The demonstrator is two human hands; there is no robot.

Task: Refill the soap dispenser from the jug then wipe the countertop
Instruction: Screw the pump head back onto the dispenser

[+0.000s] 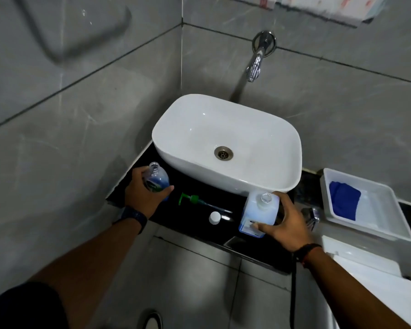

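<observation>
- Dim, flat indoor light; the grey wall tiles (81, 115) look murky, darkest toward 7 o'clock.
- The white basin (226, 129) at centre is brightest, with soft glare.
- The chrome tap (254, 65) at 1 o'clock shows hard highlights and casts a shadow down the wall.
- The black countertop (192, 210) swallows detail.
- Sharpest are the soap dispenser (157, 180) in the left hand (142, 193) and the jug (259, 212) in the right hand (287, 224).
- The edges bend and smear: the bar (69, 43) at 11 o'clock and the forearms (105, 257) near 6 o'clock are blurred.

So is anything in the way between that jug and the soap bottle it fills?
Nothing blocking. Both mouths are open. Only the green pump and white cap lie flat on the countertop between jug and soap bottle, likely below any pour.
</observation>
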